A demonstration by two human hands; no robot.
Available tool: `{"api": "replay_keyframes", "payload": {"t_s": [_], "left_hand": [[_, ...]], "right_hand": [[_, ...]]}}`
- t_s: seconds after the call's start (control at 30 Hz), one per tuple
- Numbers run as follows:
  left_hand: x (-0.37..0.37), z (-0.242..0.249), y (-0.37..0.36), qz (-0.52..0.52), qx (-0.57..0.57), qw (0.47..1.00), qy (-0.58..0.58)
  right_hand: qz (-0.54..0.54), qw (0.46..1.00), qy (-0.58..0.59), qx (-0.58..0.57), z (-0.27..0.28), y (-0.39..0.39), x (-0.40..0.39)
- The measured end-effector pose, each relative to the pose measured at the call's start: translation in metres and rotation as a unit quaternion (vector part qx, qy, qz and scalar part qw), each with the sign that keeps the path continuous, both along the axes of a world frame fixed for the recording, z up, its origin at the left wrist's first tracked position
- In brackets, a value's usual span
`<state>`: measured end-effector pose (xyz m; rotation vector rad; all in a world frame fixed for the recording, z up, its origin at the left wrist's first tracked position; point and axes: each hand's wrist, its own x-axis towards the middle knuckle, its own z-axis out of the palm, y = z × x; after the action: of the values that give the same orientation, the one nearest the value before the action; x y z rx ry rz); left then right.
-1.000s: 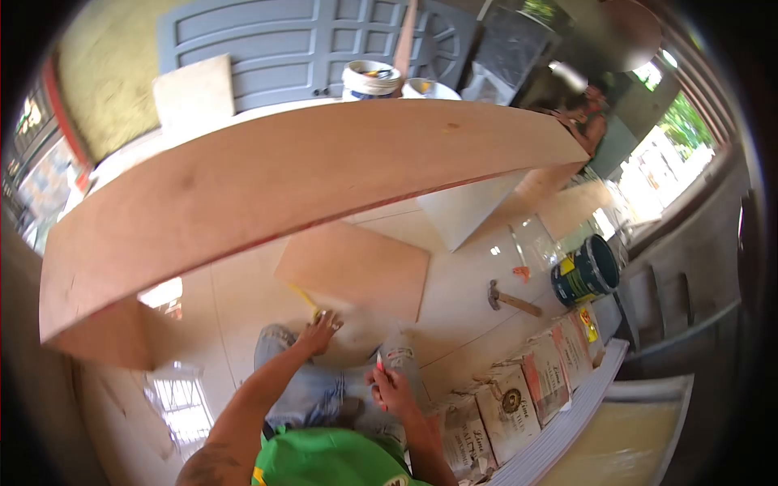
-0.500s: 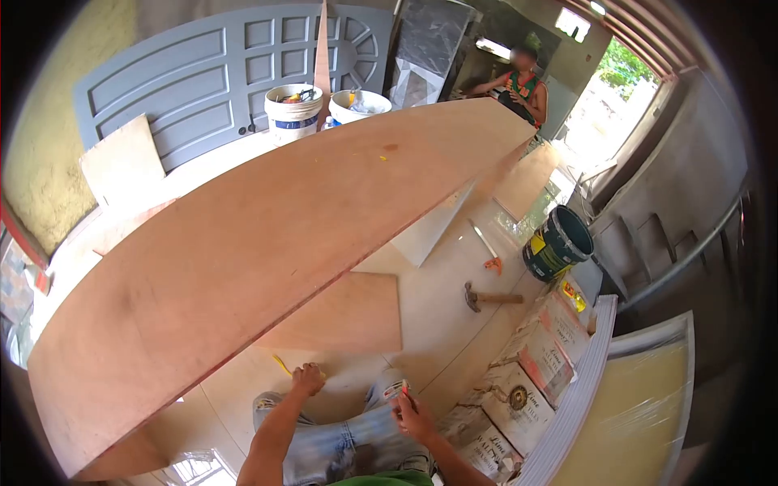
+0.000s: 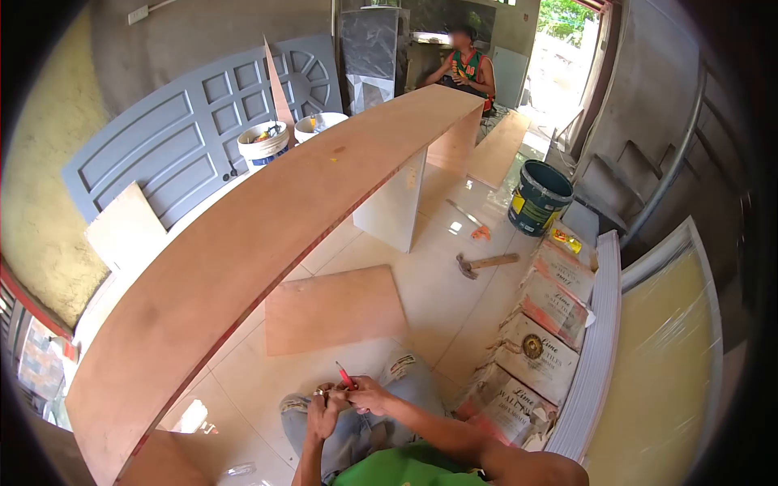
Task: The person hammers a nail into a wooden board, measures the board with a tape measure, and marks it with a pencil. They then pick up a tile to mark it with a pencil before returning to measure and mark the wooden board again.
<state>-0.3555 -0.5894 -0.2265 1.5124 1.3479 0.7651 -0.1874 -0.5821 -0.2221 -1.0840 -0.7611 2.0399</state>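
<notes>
My right hand [image 3: 371, 397] is closed around a red pencil [image 3: 347, 377], whose dark tip points up and away from me. My left hand [image 3: 322, 411] meets it above my lap, its fingers pinched together. Something small may lie between the fingertips, but I cannot make it out. Just beyond my knees a flat plywood piece [image 3: 336, 312] lies on the tiled floor. The long curved plywood panel [image 3: 267, 206] stands to the left of my hands, its broad face up.
A hammer [image 3: 486, 263] and an orange-handled saw [image 3: 470, 223] lie on the floor near a dark bucket [image 3: 541, 197]. Tile boxes [image 3: 535, 348] line the right side. White buckets [image 3: 264, 146] stand beyond the panel. Another person [image 3: 466, 69] sits at its far end.
My left hand has come from beside the floor plywood to meet my right hand over my lap. The yellow strip near it no longer shows. My view has shifted.
</notes>
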Motion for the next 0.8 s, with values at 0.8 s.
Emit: {"api": "replay_keyframes", "payload": {"t_s": [0.8], "left_hand": [[-0.136,0.146,-0.048,0.193,0.194,0.873,0.404]], "right_hand": [[-0.258,0.949,0.033,0.18,0.101,0.137,0.004]]}}
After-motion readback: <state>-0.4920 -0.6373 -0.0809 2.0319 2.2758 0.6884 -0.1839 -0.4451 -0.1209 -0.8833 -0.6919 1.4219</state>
